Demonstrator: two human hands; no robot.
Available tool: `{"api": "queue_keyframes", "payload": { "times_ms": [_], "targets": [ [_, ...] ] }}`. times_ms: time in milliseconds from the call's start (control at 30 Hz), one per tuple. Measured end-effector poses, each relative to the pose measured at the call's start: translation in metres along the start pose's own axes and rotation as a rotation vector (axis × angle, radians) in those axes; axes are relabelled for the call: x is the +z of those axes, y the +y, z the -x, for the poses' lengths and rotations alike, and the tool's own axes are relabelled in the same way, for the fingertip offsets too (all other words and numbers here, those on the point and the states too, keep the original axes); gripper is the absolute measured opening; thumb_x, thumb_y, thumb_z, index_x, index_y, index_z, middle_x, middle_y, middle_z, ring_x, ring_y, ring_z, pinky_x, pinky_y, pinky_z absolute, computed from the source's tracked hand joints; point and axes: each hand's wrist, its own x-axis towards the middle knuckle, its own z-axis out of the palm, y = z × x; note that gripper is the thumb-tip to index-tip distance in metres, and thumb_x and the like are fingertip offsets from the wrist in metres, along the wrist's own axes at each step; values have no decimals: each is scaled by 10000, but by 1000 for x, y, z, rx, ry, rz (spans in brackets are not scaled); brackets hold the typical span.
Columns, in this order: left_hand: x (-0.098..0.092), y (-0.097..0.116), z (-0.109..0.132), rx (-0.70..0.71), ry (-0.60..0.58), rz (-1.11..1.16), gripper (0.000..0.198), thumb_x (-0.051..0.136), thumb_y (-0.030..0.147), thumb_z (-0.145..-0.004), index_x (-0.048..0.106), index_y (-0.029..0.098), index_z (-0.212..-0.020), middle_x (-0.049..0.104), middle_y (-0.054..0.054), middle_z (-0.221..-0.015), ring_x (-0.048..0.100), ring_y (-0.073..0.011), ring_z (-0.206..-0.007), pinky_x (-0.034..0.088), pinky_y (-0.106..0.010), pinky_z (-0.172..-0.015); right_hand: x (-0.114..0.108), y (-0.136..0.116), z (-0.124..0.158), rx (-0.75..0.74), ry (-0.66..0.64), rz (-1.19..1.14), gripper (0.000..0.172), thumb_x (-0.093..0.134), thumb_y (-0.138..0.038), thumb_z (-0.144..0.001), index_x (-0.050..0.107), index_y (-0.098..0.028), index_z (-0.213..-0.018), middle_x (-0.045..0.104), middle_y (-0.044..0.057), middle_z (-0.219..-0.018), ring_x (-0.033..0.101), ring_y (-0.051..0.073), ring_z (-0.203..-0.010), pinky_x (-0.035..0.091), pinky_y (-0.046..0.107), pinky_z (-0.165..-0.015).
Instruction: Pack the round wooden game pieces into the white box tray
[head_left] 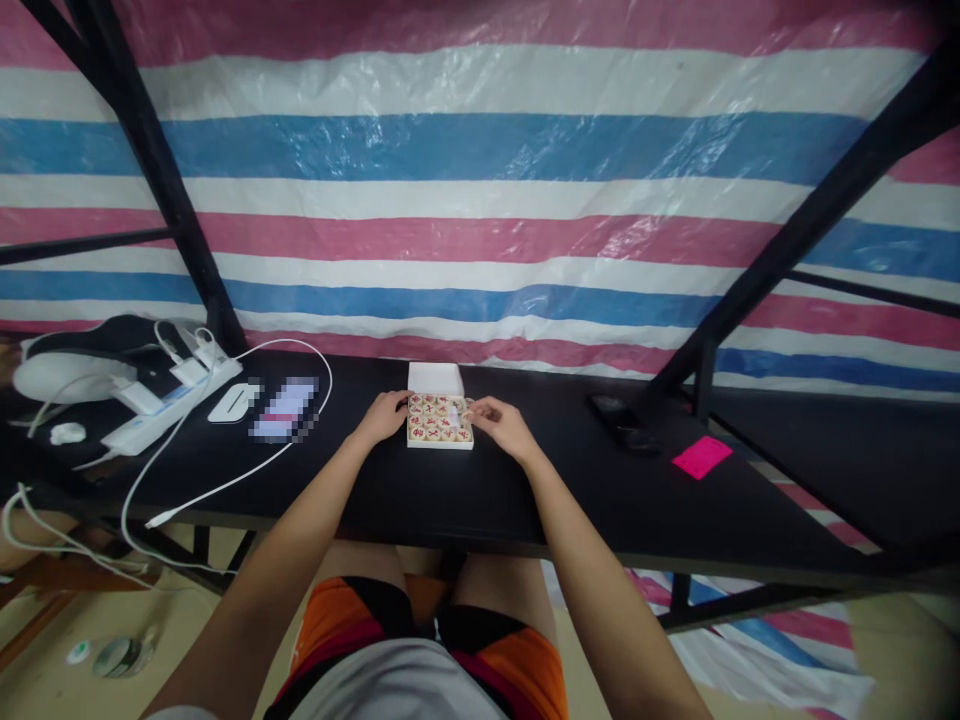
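Note:
A white box [441,444] stands on the black table, its lid [436,378] raised at the back. Rows of round xiangqi pieces [430,421] with red characters fill it. My left hand [385,416] grips the box's left wall with curled fingers, the tips partly hidden. At the right side, my right hand [501,424] has thumb and fingers pinched together by the box's edge. A small pale, shiny patch shows on the pieces next to those fingertips. What the pinch holds, if anything, is too small to make out.
To the left lie a power strip [172,405] with plugs, white cables, a white device [234,402] and a blurred-out phone [285,410]. A dark phone [622,422] and a pink packet [702,457] lie right. Black frame bars [739,265] slant up before a striped sheet [480,150].

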Motion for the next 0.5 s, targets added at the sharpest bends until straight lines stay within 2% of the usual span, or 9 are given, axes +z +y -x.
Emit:
{"api": "queue_keyframes", "payload": {
  "times_ms": [100, 167, 267, 367, 500],
  "targets": [
    [0, 0, 0, -10, -1, 6, 389, 488, 178, -843, 609, 159, -1212, 670, -86, -1112, 597, -213, -1017, 423, -330, -970, -13, 8, -1, 93, 147, -85, 306, 663, -459, -701, 644, -184, -833, 679, 41, -786, 608, 174, -745, 459, 296, -726],
    [0, 0, 0, -17, 1, 4, 393, 490, 173, -841, 606, 164, -1216, 670, -84, -1112, 596, -213, -1019, 423, -333, -969, -21, 15, 0, 168, 179, -41, 293, 662, -452, -697, 654, -187, -823, 694, 46, -792, 627, 188, -770, 458, 306, -743],
    [0, 1, 1, -13, 5, 13, 384, 487, 173, -846, 608, 162, -1210, 671, -82, -1112, 597, -209, -1013, 418, -334, -973, -25, 22, 5, 212, 102, 116, 242, 656, -428, -698, 672, -202, -782, 703, 34, -772, 637, 191, -758, 453, 304, -735],
    [0, 0, 0, -1, 5, 20, 382, 486, 170, -848, 608, 150, -1210, 672, -87, -1104, 599, -208, -1005, 418, -331, -971, -22, 22, 9, 167, 43, 217, 211, 619, -413, -728, 672, -210, -753, 702, 23, -754, 631, 177, -730, 449, 281, -700],
    [1, -2, 0, -12, 1, 0, 389, 499, 174, -842, 606, 162, -1217, 671, -85, -1096, 596, -212, -1008, 423, -332, -965, -15, 20, 10, 115, 28, 267, 219, 584, -409, -756, 661, -204, -737, 689, 19, -729, 613, 166, -693, 437, 268, -667]
  ]
}}
